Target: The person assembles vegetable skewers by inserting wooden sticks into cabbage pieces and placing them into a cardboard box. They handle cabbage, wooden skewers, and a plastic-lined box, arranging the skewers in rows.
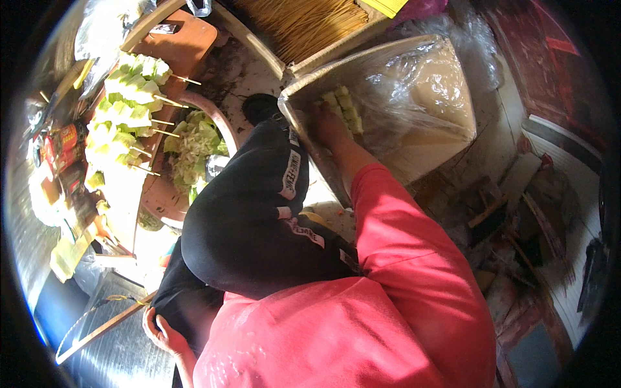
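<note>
My right hand (331, 127) reaches down into a cardboard box (439, 138) lined with clear plastic film (407, 87). Beside its fingers, inside the box, lie pale green skewered vegetable rolls (349, 110). Shadow covers the fingertips, so whether they grip a roll is unclear. My left hand (167, 335) rests by my black-trousered thigh, fingers loosely bent and apart, holding nothing. Several skewers of green leaves (128, 104), probably cabbage or lettuce, lie in a row on the left, their stick ends pointing right.
Behind the lined box stands another carton of thin bamboo sticks (305, 24). A pink basin (220, 119) of chopped leaves (194, 150) sits left of my knee. A brown board (189, 36) lies at the upper left. Mixed clutter (509, 218) covers the floor at right.
</note>
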